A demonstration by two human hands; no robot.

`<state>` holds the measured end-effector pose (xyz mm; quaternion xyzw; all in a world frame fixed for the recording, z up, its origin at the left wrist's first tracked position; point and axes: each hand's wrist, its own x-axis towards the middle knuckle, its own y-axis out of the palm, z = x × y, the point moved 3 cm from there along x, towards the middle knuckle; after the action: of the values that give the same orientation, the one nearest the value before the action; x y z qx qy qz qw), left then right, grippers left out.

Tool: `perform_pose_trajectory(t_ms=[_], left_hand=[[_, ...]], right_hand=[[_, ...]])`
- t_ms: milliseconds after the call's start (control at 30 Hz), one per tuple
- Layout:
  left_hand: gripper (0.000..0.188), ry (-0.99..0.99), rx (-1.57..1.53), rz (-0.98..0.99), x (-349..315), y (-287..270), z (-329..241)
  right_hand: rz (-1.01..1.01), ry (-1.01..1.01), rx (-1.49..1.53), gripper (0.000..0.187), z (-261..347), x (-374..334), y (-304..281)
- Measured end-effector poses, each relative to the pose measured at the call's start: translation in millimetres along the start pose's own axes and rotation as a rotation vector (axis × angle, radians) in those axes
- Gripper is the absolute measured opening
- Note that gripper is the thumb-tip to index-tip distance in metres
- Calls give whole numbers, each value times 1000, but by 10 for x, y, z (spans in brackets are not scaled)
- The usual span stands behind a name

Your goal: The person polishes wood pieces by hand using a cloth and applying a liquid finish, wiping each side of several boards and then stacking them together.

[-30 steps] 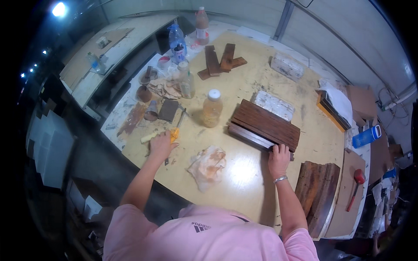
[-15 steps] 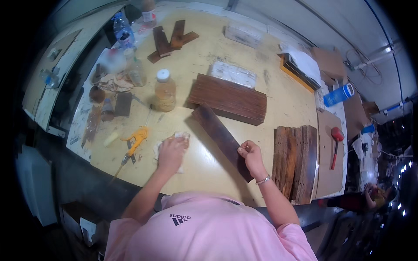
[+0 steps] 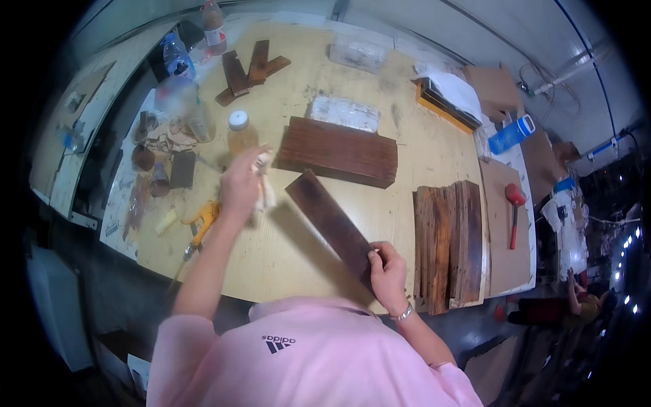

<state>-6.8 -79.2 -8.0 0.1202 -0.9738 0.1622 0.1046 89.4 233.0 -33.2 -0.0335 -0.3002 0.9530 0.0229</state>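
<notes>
Right hand [image 3: 389, 277] pinches a dark board [image 3: 331, 220] near one end, seemingly freeing the face beyond its fingers [image 3: 377, 260]; left hand [image 3: 239, 184] clutches a cloth [image 3: 267, 191].

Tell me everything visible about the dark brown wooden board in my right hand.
The dark brown, flat, rectangular wooden board is long and narrow, with mottled darker patches. It slants from upper left to lower right, apparently raised above the pale yellow tabletop. Your right hand grips its near part by the right edge, thumb on top.
</notes>
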Motion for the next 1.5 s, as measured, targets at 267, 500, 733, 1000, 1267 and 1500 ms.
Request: perform_pose_trajectory(t_ms=[267,500,733,1000,1267,1500], left_hand=[[36,667,367,56,-456,556,-159],[52,-63,-5,118,-413,117,-178],[50,-49,-23,275,-598,218,-371],[25,-10,-245,201,-612,213,-295],[13,-259,-382,-187,-479,63,-127],[34,634,237,532,-1075,1040,-1063]], right_hand=[[-21,-36,-47,16,167,-255,-134],[-129,-125,-23,15,185,-427,-325],[-142,-244,-109,17,227,-459,-383],[-21,-166,61,14,-70,-472,-393],[479,343,820,35,-232,-331,-282],[441,39,684,59,-43,30,185]])
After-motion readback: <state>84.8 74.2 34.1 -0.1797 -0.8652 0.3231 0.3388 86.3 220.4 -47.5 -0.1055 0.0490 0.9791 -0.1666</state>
